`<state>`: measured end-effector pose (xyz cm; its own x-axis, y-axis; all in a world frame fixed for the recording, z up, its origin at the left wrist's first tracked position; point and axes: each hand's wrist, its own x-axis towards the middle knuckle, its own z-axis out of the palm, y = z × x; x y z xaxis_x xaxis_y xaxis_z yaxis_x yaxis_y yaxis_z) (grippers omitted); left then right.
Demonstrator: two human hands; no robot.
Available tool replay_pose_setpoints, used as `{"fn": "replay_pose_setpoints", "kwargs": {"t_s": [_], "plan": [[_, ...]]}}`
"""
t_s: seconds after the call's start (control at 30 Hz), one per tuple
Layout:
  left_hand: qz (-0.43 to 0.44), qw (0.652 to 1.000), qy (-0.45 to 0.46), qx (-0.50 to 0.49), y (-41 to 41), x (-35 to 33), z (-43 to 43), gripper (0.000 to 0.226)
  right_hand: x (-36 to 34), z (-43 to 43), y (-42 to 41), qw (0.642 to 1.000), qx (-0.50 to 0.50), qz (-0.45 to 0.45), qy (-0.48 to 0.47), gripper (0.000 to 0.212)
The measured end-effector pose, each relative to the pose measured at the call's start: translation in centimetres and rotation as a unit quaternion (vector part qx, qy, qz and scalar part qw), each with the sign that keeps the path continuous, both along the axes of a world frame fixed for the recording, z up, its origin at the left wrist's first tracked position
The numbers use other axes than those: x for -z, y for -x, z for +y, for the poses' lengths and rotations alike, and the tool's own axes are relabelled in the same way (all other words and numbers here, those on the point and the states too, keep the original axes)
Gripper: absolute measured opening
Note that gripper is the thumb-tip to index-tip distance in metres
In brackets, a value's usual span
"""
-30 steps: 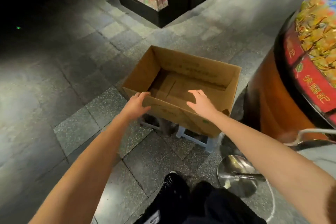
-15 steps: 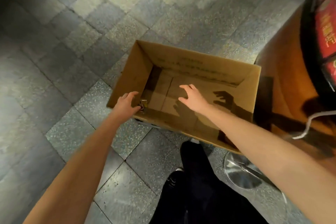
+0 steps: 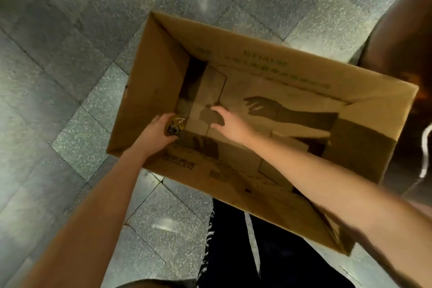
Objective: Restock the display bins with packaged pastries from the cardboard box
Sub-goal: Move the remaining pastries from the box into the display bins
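One small gold-wrapped pastry packet (image 3: 175, 124) sits pinched in my curled left hand (image 3: 156, 130) at the near-left corner of the open brown cardboard box (image 3: 152, 77), while my right hand (image 3: 230, 121), spread and empty, hovers farther in, probably to check the bottom for more.

1 head-worn view looks steeply down, close over the cardboard box (image 3: 154, 82).

A shop floor or similar commercial space is being indicated. Grey speckled stone tiles (image 3: 81, 142) are being shown underfoot, a shipping carton (image 3: 268, 54) with printed codes is being reached into, and the curved brown base of a stand (image 3: 402, 49) is being seen beside the carton.
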<state>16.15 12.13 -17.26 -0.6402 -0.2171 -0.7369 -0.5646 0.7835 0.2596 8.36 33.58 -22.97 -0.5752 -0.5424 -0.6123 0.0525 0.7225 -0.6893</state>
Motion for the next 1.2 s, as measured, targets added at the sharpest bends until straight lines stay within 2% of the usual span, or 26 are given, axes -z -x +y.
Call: {"fn": "replay_pose_setpoints", "kwargs": {"t_s": [0.13, 0.3, 0.43, 0.5, 0.6, 0.67, 0.83, 0.9, 1.0, 1.07, 1.2], "plan": [[-0.026, 0.996, 0.001, 0.09, 3.4, 3.9, -1.9, 0.065, 4.5, -1.0, -1.8, 0.999, 0.007, -0.041, 0.023, 0.055], [-0.063, 0.973, 0.012, 0.221, 8.0, 9.5, -3.4, 0.06, 10.3, -3.3, -3.4, 0.992, 0.074, -0.099, 0.031, 0.054], [-0.092, 0.951, -0.029, 0.294, 10.3, 14.3, -2.8, 0.054, 14.2, -5.8, -4.8, 0.975, 0.145, -0.161, 0.051, 0.054], [-0.131, 0.922, -0.014, 0.365, 11.3, 16.5, -2.8, 0.052, 15.2, -6.9, -5.9, 0.966, 0.174, -0.17, 0.088, 0.054], [-0.198, 0.853, 0.034, 0.481, 12.4, 18.9, -3.3, 0.05, 16.2, -8.3, -6.6, 0.955, 0.221, -0.15, 0.131, 0.055], [-0.232, 0.815, 0.075, 0.526, 12.7, 19.8, -3.5, 0.044, 16.7, -8.6, -6.6, 0.947, 0.255, -0.141, 0.137, 0.053], [-0.255, 0.76, 0.114, 0.586, 13.2, 20.9, -3.3, 0.023, 18.1, -8.9, -8.0, 0.947, 0.252, -0.145, 0.135, 0.049], [-0.241, 0.775, 0.098, 0.576, 13.1, 21.0, -3.1, 0.015, 18.2, -9.0, -8.4, 0.947, 0.255, -0.137, 0.138, 0.049], [-0.185, 0.876, -0.012, 0.445, 13.7, 20.4, -2.8, 0.007, 18.0, -8.9, -8.1, 0.947, 0.265, -0.099, 0.152, 0.049], [-0.136, 0.926, -0.071, 0.345, 14.3, 19.6, -2.3, 0.007, 17.6, -8.6, -7.5, 0.948, 0.268, -0.055, 0.165, 0.048], [-0.079, 0.962, -0.104, 0.241, 14.5, 18.7, -1.4, 0.011, 17.1, -7.2, -6.6, 0.951, 0.271, -0.029, 0.146, 0.06]]}}
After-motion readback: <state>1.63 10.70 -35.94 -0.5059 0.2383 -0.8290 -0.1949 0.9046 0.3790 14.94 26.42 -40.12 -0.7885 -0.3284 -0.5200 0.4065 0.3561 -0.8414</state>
